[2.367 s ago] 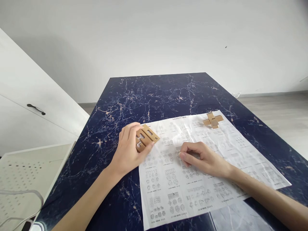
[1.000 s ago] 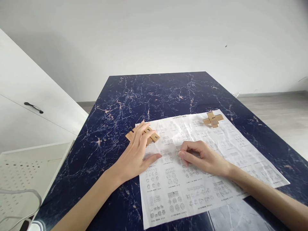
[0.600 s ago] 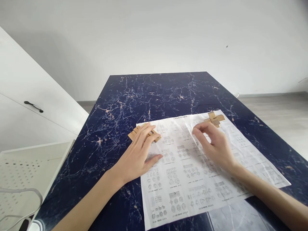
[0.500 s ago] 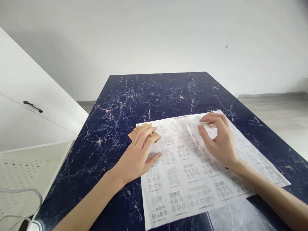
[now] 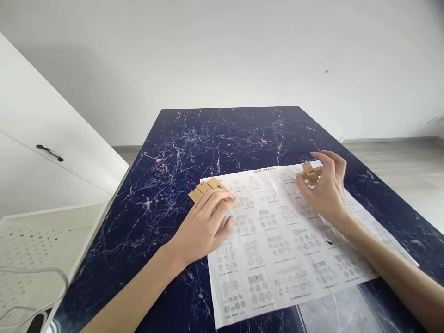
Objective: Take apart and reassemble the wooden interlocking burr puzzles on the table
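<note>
My left hand [image 5: 210, 217] lies over several flat wooden puzzle pieces [image 5: 204, 186] at the sheet's upper left corner, its fingers bent across them and covering their near ends. On the far right part of the printed sheet [image 5: 267, 259] is a small cross-shaped wooden assembly [image 5: 308, 172] of interlocked pieces. My right hand [image 5: 328, 187] is around this cross, thumb at its near left side and fingers raised above and beyond it, spread apart. The sheet carries rows of small line diagrams of puzzle pieces and assembled shapes.
Beneath the sheet is a dark blue marble-patterned table [image 5: 222, 134]. A clear grey panel [image 5: 340, 310] shows at its near edge. To the left stand a white cabinet with a black handle [image 5: 49, 152] and a perforated white shelf [image 5: 31, 249] with a cable.
My right hand has moved right and its fingers have spread wider, bringing the wooden cross into view. My left fingers have drawn back, uncovering more of the flat pieces.
</note>
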A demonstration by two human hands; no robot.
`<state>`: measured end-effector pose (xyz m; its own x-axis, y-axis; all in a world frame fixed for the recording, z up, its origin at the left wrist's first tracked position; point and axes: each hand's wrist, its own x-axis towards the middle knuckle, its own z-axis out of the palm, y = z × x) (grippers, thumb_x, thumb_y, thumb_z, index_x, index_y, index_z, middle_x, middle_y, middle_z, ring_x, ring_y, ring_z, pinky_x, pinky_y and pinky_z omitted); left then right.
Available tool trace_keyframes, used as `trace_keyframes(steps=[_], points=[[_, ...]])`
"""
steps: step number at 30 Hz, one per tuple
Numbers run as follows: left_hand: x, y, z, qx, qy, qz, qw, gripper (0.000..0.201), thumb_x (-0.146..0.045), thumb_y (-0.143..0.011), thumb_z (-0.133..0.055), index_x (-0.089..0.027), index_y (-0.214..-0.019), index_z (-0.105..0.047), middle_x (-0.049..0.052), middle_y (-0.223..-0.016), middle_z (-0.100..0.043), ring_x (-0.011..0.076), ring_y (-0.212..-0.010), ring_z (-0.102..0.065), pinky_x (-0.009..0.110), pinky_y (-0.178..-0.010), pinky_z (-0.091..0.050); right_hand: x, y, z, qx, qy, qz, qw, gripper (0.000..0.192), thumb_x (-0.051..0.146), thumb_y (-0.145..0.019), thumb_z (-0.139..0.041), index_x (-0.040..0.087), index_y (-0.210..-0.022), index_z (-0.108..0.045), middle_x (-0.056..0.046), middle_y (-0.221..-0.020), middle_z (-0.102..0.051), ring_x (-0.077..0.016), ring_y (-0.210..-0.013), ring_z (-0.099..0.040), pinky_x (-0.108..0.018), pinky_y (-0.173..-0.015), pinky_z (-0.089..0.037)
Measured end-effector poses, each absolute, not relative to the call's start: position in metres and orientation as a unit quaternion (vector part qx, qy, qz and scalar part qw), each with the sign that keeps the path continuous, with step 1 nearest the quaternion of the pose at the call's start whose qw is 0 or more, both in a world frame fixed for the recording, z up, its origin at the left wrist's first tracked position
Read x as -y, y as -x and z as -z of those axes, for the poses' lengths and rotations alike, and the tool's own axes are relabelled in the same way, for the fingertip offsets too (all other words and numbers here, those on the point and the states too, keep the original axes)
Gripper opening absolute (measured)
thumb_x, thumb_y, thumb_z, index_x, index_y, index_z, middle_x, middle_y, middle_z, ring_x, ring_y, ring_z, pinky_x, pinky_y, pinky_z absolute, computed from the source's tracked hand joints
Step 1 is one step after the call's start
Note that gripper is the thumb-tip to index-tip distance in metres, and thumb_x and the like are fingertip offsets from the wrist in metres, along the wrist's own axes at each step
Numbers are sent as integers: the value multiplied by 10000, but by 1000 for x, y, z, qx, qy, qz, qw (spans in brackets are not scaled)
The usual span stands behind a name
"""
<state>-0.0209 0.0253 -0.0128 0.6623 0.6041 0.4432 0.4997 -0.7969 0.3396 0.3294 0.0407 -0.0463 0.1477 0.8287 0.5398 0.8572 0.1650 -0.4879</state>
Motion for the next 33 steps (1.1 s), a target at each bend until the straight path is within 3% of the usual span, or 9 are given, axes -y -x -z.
trace_keyframes(steps=[4,13,18,24,29,33], points=[[-24,21,13,-302,-909,-274,91,229,-149,-1041,-546,-217,-1258,-575,110,-1288,-668,280,-1236,-650,471,-1074,-564,-45,-334,49,621,681,1,387,534,323,-927,-662,211,-1431,-523,-257,-1504,-419,-356,-1151,-618,-470,-831,-593],[-20,18,13,-290,-911,-278,95,233,-137,-1040,-541,-217,-1257,-571,101,-1272,-681,266,-1207,-664,448,-1048,-577,-43,-328,53,646,661,-28,380,356,379,-991,-625,260,-1324,-590,-208,-1466,-467,-356,-1221,-584,-429,-708,-620],[-21,18,14,-287,-914,-273,88,219,-126,-1039,-543,-205,-1241,-574,105,-1270,-681,262,-1200,-661,448,-1040,-576,-40,-320,44,652,647,-49,393,339,392,-983,-672,252,-1281,-593,-192,-1379,-567,-375,-1346,-538,-488,-862,-640],[-22,18,18,-285,-914,-276,87,220,-133,-1041,-561,-186,-1253,-585,96,-1261,-685,257,-1192,-657,445,-1034,-573,-29,-299,37,671,589,-97,440,497,413,-949,-751,276,-1386,-559,-143,-1410,-522,-316,-1151,-677,-572,-991,-632],[-23,19,18,-287,-914,-274,84,200,-136,-1042,-572,-182,-1234,-600,97,-1252,-692,257,-1189,-663,437,-1040,-568,-14,-282,27,748,503,-48,431,400,310,-980,-722,307,-1354,-582,-121,-1273,-577,-343,-1149,-659,-592,-934,-642],[-23,18,17,-292,-912,-275,91,201,-134,-1040,-578,-187,-1232,-606,92,-1242,-704,256,-1173,-674,433,-1027,-571,-5,-275,22,794,439,-42,419,439,211,-977,-716,304,-1384,-580,-128,-1265,-567,-343,-1151,-653,-571,-914,-642]])
